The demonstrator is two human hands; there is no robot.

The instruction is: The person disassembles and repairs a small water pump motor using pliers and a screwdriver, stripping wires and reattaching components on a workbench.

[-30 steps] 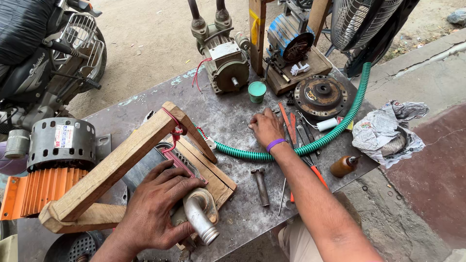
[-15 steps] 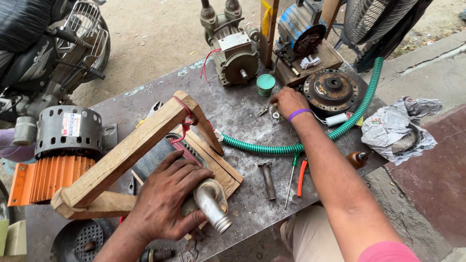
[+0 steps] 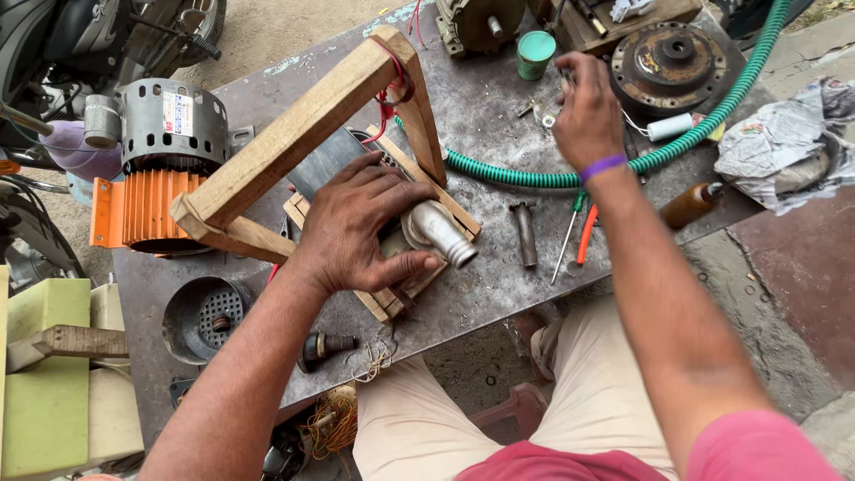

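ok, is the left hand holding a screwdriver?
No, the left hand lies flat on the dark pump body beside its silver pipe outlet, while the screwdriver lies apart on the metal table.

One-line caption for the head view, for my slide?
Left hand rests on a pump in a wooden frame; right hand reaches among small parts beside a green hose.

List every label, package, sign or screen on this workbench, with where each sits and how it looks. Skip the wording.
Motor label: a small rectangular sticker, white with red and blue print, on the grey motor at the left edge of the table.
Wrapping: crumpled grey-white paper or plastic at the right edge, beyond the green hose; whether it is printed cannot be told.
No signs or screens in view.
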